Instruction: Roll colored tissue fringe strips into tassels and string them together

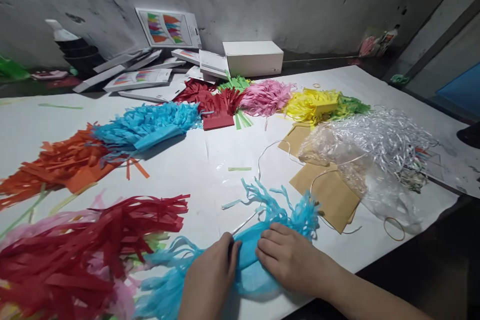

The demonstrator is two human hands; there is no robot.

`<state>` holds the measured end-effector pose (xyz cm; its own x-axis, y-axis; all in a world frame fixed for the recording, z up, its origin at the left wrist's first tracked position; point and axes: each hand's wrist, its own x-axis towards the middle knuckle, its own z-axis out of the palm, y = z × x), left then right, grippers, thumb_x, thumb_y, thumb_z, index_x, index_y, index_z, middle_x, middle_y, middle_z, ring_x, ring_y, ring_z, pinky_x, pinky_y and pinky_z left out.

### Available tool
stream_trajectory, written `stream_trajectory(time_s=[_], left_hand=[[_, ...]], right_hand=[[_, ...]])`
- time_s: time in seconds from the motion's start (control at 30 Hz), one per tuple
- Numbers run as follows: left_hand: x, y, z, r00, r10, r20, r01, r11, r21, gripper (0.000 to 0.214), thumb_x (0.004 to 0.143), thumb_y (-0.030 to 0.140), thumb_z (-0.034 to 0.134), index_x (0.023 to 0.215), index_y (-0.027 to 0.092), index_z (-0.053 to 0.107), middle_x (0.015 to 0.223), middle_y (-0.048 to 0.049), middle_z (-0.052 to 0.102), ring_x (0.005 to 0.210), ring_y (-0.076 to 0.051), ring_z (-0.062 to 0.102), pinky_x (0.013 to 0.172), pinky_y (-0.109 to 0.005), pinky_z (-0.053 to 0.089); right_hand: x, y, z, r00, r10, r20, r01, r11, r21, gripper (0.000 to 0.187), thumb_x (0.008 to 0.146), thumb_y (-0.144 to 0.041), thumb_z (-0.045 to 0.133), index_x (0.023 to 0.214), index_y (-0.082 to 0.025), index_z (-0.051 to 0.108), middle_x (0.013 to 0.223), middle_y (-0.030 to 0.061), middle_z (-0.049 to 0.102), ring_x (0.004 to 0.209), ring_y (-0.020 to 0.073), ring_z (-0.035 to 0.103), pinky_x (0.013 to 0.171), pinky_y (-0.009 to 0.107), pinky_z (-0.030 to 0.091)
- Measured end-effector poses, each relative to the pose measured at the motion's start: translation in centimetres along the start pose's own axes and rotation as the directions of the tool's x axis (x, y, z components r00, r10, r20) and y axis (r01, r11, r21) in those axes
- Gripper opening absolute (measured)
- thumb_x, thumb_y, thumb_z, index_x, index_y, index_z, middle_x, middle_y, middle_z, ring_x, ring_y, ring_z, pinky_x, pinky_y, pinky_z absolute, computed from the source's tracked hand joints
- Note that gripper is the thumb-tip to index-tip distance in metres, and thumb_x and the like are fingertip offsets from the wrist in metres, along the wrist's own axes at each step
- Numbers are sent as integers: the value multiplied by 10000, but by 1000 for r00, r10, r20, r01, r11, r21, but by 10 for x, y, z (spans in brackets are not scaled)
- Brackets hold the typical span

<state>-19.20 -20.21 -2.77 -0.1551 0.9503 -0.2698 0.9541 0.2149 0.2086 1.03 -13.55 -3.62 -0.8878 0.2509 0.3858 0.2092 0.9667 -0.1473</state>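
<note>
- While the blue tissue paper (250, 255) lies by the near edge of the table (228, 147), the left hand (213, 270) holds its middle in a closed grip.
- The right hand (287, 255) rests on it, fingers bent; whether it pinches, I cannot tell.
- Bare table reaches the coloured fringes (221, 110).
- The upright packet's (168, 28) lettering is unreadably small.

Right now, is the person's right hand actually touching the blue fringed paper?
Touching. The head view shows the right hand lying on the blue fringed paper, its fingers curled over the folded middle with no gap visible.
</note>
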Motion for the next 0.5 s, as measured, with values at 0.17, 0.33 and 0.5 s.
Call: stream_trajectory(time_s=[0.17, 0.33, 0.5], left_hand=[[-8, -26, -3, 795, 268, -544, -236, 963, 130, 206, 976, 273, 469, 1013, 166, 640, 936, -118, 730, 819, -285, 694, 722, -391, 471], [-19, -19, 11, 655, 593, -468, -525, 803, 282, 276, 916, 144, 547, 1163, 216, 645, 1068, -46, 747, 970, -246, 652, 908, -407, 374], [-24, -16, 29, 671, 593, -444, -560, 799, 221, 346, 914, 70, 492, 1148, 255, 666, 1020, 6, 778, 937, -202, 665, 936, -393, 342]], right_hand=[[-1, -2, 11, 998, 37, -53, -37, 999, 5, 230, 957, -24, 464, 876, -120, 656, 881, 93, 679, 866, 221, 594, 836, 374, 482], [6, -3, 4, 984, 145, -108, -125, 977, 170, 200, 977, -110, 453, 923, -117, 645, 857, 87, 669, 834, 209, 588, 799, 358, 473], [2, -8, 3, 992, 100, -78, -95, 993, 67, 197, 1006, -126, 449, 971, -139, 642, 859, 63, 678, 861, 218, 587, 926, 403, 420]])
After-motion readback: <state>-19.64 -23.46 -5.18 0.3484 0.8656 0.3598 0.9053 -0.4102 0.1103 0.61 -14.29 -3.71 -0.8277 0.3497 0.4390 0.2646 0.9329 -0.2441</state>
